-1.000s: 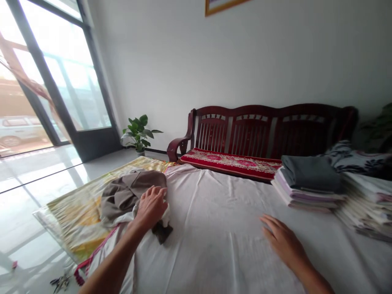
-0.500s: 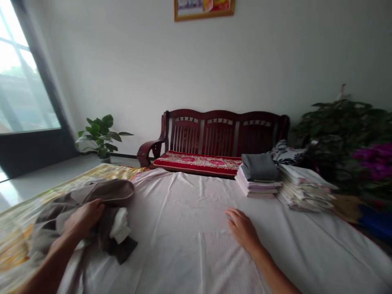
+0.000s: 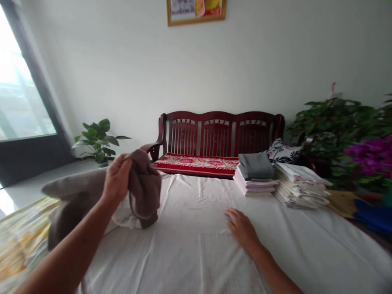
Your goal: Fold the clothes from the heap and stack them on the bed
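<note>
A brown-grey garment hangs bunched from my left hand, whose fingers are closed on its fabric above the left part of the table. Its exact kind does not show. Some white cloth shows beneath it, partly hidden by the garment and my forearm. My right hand lies palm down on the white cloth cover, fingers stretched out and holding nothing. Beyond that hand stands a stack of folded cloths with a dark grey one on top.
Right of the grey-topped stack is a taller stack of whitish folded cloths. A yellow patterned cloth covers the left side. Behind stands a red-brown wooden bench. Plants flank it, with purple flowers at far right.
My left hand has lifted the brown-grey garment off the table and carried it up and to the right. My right hand has stayed in place on the white cover.
</note>
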`<state>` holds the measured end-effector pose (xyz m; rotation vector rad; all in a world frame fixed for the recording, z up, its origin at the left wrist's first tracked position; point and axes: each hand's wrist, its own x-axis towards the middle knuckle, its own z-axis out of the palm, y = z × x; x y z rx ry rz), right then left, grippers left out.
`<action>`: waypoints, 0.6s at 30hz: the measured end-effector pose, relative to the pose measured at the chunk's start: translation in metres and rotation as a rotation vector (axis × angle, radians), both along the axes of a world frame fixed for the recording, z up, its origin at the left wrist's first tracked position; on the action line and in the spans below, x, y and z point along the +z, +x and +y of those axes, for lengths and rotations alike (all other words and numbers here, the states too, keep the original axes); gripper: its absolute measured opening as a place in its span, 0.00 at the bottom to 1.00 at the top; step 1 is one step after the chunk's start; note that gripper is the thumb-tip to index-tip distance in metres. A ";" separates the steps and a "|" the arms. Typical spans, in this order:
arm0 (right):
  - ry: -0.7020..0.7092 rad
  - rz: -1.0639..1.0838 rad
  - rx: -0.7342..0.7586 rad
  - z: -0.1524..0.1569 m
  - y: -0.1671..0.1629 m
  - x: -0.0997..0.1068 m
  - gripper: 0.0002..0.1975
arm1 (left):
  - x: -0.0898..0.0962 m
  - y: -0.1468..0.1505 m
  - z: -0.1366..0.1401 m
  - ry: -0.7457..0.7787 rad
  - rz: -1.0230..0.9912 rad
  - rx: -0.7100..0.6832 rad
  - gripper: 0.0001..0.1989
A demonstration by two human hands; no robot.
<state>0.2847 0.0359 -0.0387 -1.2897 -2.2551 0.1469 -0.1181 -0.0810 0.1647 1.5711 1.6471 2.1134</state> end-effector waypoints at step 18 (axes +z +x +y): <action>0.005 0.106 0.108 0.001 0.003 -0.002 0.18 | -0.103 -0.005 0.013 -0.691 0.575 0.207 0.23</action>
